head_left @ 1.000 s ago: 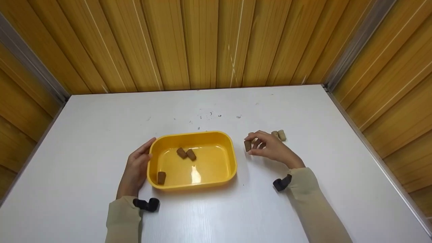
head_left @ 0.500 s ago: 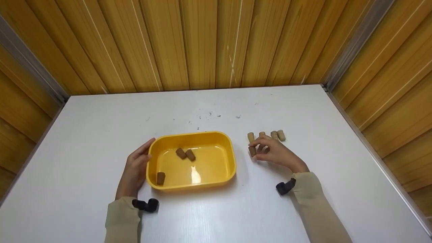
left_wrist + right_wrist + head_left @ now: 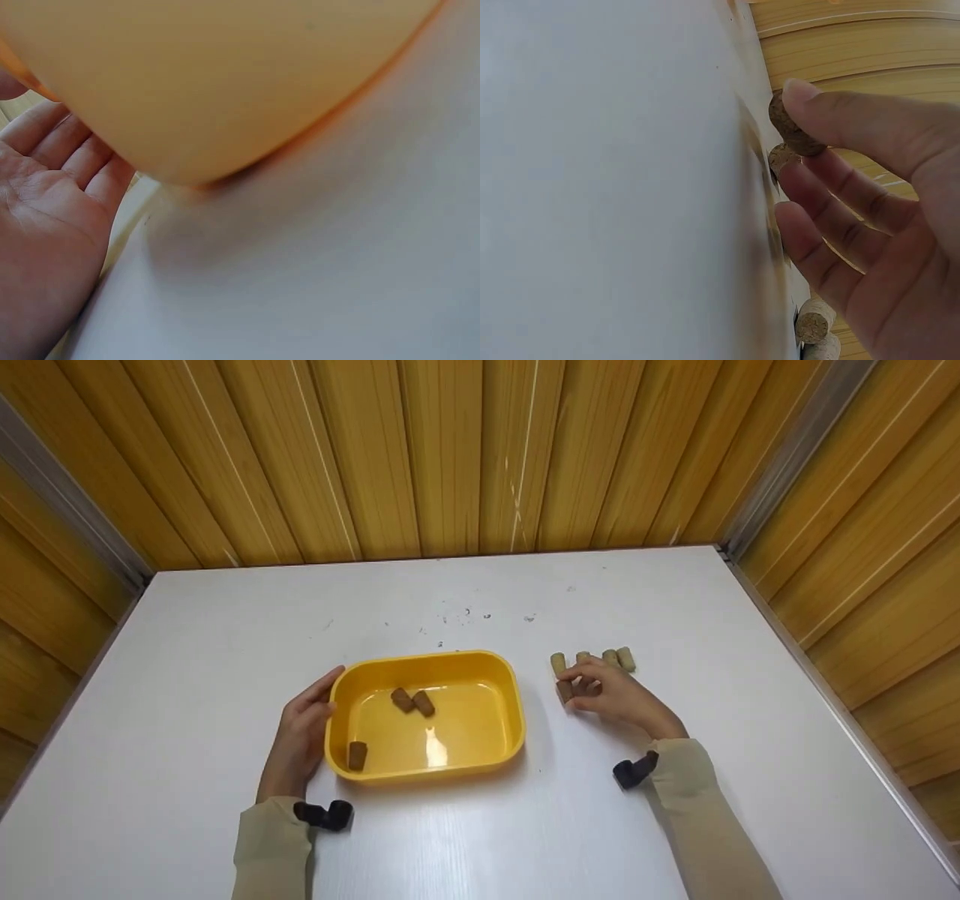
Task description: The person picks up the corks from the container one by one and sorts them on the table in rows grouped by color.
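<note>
My right hand [image 3: 619, 697] pinches one dark cork [image 3: 565, 691] between thumb and fingertip, closed only as far as the cork's own girth; the right wrist view shows my other fingers loosely bent, with nothing in them. The cork is just above the table [image 3: 540, 825] or touching it; I can't tell which.

Just beyond my grip lies a pale cork [image 3: 558, 664], in line with the one I hold. A second [image 3: 583, 657] lies beyond my fingers, partly hidden by them, and two more [image 3: 611, 657] [image 3: 626, 658] lie side by side beyond my knuckles.

Left of the grip, well apart from it, stands the tray [image 3: 465, 720]. Three dark corks are in it: two [image 3: 402, 700] [image 3: 424, 703] near its middle, one [image 3: 358, 756] in the near left corner. My left hand [image 3: 301, 735] rests at its far side from the grip, fairly straight fingers against the wall.

I take this step to be setting the dark cork by the pale one. The next move, I judge, calls for a gentle release, without nudging the pale corks.
</note>
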A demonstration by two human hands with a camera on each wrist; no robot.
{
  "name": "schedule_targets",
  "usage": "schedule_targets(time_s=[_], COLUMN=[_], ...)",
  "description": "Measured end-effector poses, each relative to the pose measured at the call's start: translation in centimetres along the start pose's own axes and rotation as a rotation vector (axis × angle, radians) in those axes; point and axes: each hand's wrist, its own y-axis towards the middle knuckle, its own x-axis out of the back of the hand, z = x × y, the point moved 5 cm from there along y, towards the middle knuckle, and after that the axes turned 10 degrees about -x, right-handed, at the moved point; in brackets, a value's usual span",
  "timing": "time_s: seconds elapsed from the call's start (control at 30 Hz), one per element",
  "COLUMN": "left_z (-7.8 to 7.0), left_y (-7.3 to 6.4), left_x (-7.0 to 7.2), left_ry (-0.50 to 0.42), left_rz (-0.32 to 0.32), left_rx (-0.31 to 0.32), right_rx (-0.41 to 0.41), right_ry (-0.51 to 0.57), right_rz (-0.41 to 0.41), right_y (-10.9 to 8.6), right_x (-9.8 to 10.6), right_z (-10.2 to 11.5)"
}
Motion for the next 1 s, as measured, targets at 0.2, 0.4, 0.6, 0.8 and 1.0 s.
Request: schedule_targets(time_s=[0.2,0.4,0.6,0.8,1.0], left_z=[0.12,0.1,-0.02,0.0,-0.02], left_y=[-0.01,0.03,0.05,0.1,0.01], left_x=[0.05,0.0,-0.08,-0.05,-0.06], left_ry=[0.0,-0.024,0.011,0.033,0.041], left_rz=[-0.007,0.0,-0.009,-0.022,-0.031], left_rx=[0.006,0.002,0.002,0.015,0.031], right_rx=[-0.067,-0.078,-0.04,-0.038,-0.042], right_ry=[0.015,0.0,-0.001,0.011,0.022], right_rz=[0.006,0.002,0.003,0.01,0.017], right_y=[-0.01,0.1,0.2,0.28,0.19], right_x=[0.09,0.15,0.16,0.18,0.09], right_z=[-0.66,-0.87,-0.74,-0.8,-0.81])
